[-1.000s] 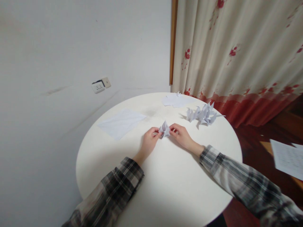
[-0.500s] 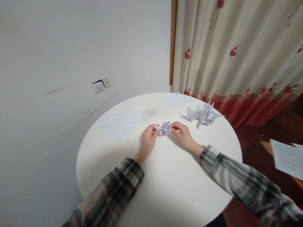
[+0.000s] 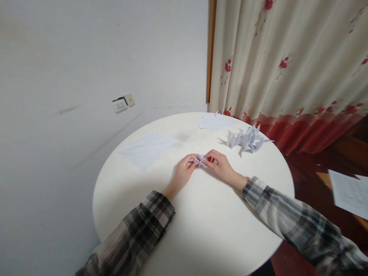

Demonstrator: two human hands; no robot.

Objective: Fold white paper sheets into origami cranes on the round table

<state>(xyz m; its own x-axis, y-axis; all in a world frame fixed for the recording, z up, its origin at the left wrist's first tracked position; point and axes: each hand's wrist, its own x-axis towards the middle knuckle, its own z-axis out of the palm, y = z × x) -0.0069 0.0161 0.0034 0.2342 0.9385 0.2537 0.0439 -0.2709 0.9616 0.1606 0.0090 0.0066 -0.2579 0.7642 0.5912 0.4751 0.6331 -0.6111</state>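
Note:
A small folded piece of white paper [image 3: 200, 160] sits pinched between both hands just above the round white table [image 3: 201, 230]. My left hand [image 3: 184, 172] grips its left side with thumb and fingers closed. My right hand [image 3: 220, 165] pinches its right side, fingers curled. Most of the paper is hidden by the fingertips. Both forearms wear plaid sleeves.
A cluster of folded paper cranes [image 3: 245, 138] stands at the table's far right. A flat white sheet [image 3: 148, 148] lies at the far left, more paper [image 3: 212, 122] at the far edge. A flowered curtain [image 3: 287, 65] hangs behind; papers [image 3: 349, 193] lie on a surface right.
The folded paper stood up open between my hands, then spread sideways, and now it is pressed smaller between my fingertips, which have come closer together.

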